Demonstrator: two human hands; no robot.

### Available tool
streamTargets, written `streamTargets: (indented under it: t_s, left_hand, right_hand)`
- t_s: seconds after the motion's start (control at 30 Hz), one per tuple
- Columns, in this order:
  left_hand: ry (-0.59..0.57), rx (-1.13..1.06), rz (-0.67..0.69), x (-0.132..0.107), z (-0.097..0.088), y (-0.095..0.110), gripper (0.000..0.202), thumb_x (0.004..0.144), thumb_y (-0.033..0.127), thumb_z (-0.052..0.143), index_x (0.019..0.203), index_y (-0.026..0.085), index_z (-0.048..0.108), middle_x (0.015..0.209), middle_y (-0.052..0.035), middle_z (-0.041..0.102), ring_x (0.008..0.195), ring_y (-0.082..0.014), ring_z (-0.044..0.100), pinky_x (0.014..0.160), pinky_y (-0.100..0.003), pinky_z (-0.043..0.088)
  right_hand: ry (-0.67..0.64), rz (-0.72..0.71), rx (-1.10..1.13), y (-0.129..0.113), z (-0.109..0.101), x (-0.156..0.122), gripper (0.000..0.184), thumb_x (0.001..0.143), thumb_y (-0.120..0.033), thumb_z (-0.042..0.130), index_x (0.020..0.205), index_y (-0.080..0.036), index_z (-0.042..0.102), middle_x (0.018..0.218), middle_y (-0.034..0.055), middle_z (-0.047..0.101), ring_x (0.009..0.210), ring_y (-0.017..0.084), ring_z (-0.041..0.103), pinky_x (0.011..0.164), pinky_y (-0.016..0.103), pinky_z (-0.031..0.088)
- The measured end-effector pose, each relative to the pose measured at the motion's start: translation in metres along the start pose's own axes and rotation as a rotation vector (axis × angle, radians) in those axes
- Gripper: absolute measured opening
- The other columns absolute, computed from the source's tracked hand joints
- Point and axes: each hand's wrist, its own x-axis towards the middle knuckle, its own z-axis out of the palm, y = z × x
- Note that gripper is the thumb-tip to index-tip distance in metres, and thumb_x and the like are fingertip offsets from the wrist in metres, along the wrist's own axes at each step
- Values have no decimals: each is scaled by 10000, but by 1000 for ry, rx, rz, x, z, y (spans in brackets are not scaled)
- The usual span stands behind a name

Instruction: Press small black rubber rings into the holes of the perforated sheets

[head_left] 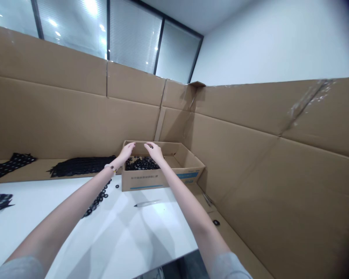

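My left hand (127, 150) and my right hand (152, 150) hang side by side over a cardboard box (159, 182), fingertips near its far wall. A heap of small black rubber rings (142, 164) lies in the box, just below and in front of both hands. Nothing shows in my left hand. A small dark speck sits at the fingertips of my right hand, too small to identify. A loose black ring (117, 186) lies on the white table (110, 240) just left of the box.
Tall cardboard sheets (235, 162) wall the back and right. Black punched rubber sheets (81, 166) lie left of the box, with a strip of rings (97, 199) in front. A clear pen-like tool (147, 203) lies on the table, and tweezers (207, 198) lie right.
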Motion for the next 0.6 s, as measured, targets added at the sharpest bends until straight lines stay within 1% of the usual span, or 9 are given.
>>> streamTargets:
  t_s: [0.1, 0.17, 0.23, 0.3, 0.37, 0.43, 0.47, 0.53, 0.6]
  left_hand:
    - [1, 49, -13, -15, -41, 6, 413, 887, 418, 463, 1180, 154, 584, 1200, -148, 625, 1111, -241, 571, 925, -393, 447]
    - [7, 94, -3, -33, -73, 10, 445, 837, 426, 509, 1194, 171, 582, 1209, -131, 629, 1113, -237, 577, 924, -372, 452]
    - [39, 157, 2, -57, -106, 8, 475, 803, 447, 534, 1195, 183, 587, 1202, -113, 638, 1121, -244, 574, 945, -377, 443]
    - [114, 234, 3, -86, -137, -3, 490, 800, 469, 524, 1199, 192, 585, 1216, -99, 631, 1168, -248, 539, 1018, -390, 383]
    - [237, 319, -26, -116, -161, -24, 505, 817, 470, 477, 1207, 164, 572, 1287, -117, 578, 1238, -262, 473, 1090, -409, 284]
    - [330, 387, -85, -144, -177, -52, 530, 837, 464, 406, 1230, 137, 546, 1343, -139, 523, 1287, -286, 414, 1106, -441, 246]
    - [344, 413, -118, -156, -181, -67, 537, 838, 464, 393, 1234, 133, 541, 1345, -145, 520, 1295, -301, 404, 1106, -463, 239]
    - [321, 451, -151, -174, -183, -94, 564, 834, 475, 393, 1234, 107, 543, 1342, -164, 520, 1291, -315, 411, 1105, -468, 247]
    - [266, 474, -148, -183, -180, -115, 563, 817, 495, 431, 1221, 125, 561, 1341, -144, 528, 1297, -306, 410, 1112, -447, 247]
  right_hand:
    - [-58, -17, -14, 7, -7, -2, 424, 731, -337, 684, 1123, -188, 624, 1123, 97, 659, 1058, 234, 595, 935, 361, 435]
    - [-102, -58, -8, -1, -9, -7, 500, 666, -303, 741, 1134, -176, 619, 1134, 111, 652, 1070, 251, 592, 943, 379, 435]
    - [-124, -133, 14, -18, -4, -20, 462, 703, -284, 710, 1142, -178, 614, 1179, 108, 631, 1126, 241, 561, 992, 382, 400]
    - [-134, -231, 56, -40, 12, -46, 351, 814, -269, 588, 1155, -189, 604, 1233, 85, 603, 1179, 194, 523, 1039, 342, 355]
    - [-173, -335, 113, -60, 41, -82, 296, 906, -277, 437, 1144, -227, 605, 1214, 33, 618, 1155, 134, 537, 1030, 275, 361]
    - [-303, -447, 200, -69, 82, -120, 338, 926, -335, 401, 1183, -216, 587, 1231, 49, 608, 1171, 156, 530, 1038, 294, 356]
    - [-353, -418, 191, -70, 105, -137, 434, 904, -421, 441, 1261, -191, 529, 1295, 87, 561, 1227, 203, 487, 1054, 343, 341]
    - [-430, -233, 92, -65, 151, -158, 798, 806, -594, 522, 1413, -113, 333, 1447, 195, 365, 1356, 339, 295, 1081, 493, 259]
    - [-406, -33, 37, -59, 189, -164, 903, 800, -628, 500, 1446, -56, 237, 1483, 257, 251, 1381, 395, 200, 1079, 563, 190]
